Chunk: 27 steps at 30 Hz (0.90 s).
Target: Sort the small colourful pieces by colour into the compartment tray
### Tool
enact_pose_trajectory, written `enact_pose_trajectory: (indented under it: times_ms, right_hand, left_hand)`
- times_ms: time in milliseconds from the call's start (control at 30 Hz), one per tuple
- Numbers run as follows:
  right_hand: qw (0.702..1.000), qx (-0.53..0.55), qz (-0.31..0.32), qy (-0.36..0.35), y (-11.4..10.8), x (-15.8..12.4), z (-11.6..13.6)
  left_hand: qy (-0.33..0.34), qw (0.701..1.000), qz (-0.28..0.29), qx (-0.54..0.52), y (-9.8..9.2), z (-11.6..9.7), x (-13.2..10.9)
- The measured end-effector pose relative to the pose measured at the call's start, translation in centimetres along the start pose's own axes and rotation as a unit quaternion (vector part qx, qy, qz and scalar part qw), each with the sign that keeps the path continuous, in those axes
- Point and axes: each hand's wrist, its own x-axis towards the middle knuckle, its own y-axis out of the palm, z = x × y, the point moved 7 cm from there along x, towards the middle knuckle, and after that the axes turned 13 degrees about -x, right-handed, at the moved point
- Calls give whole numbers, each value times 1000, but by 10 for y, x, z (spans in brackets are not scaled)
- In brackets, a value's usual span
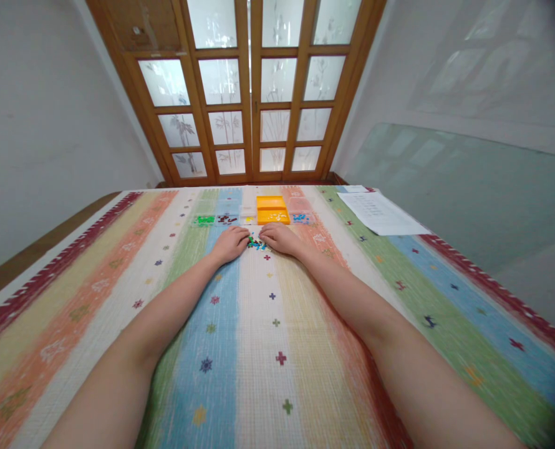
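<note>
A small pile of mixed beads or tiny pieces (pixel 257 242), green, blue, dark red and pale, lies on the striped tablecloth between my hands. My left hand (pixel 231 244) rests at the pile's left side, its fingers curled together and the tips close to the pieces. From the right, my right hand (pixel 280 239) reaches over the pile's edge with bent fingers pressed together. Whatever either hand's fingertips hold is too small to make out. Just beyond stands an open orange box (pixel 272 211) with pale pieces inside.
Clear open boxes flank the orange one: green pieces (pixel 206 220), dark red pieces (pixel 227 219) and yellow pieces (pixel 248 220) on the left, blue pieces (pixel 300 218) on the right. Printed paper sheets (pixel 380 214) lie at the far right of the tablecloth (pixel 259 349). Wooden glazed doors (pixel 252 106) stand behind.
</note>
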Motion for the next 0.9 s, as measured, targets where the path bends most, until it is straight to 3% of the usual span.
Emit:
enact_pose_trajectory:
  times_ms: [300,667,767,900]
  right_hand:
    - [999,13,-5,-47,0,-1,5]
    - [1000,-9,23,1,3,1,6]
    - [998,-39,-17,53,-4,-1,-6]
    - [976,-79,-94,178,-21,-14,-41]
  left_hand:
    - [-74,996,-52,17,-10,17,-3]
    - [-82,996,-41,-8,-15,23,-2]
    - [-65,997,-14,-31,-15,23,-2]
    - [-46,997,7,-57,-17,21,-3]
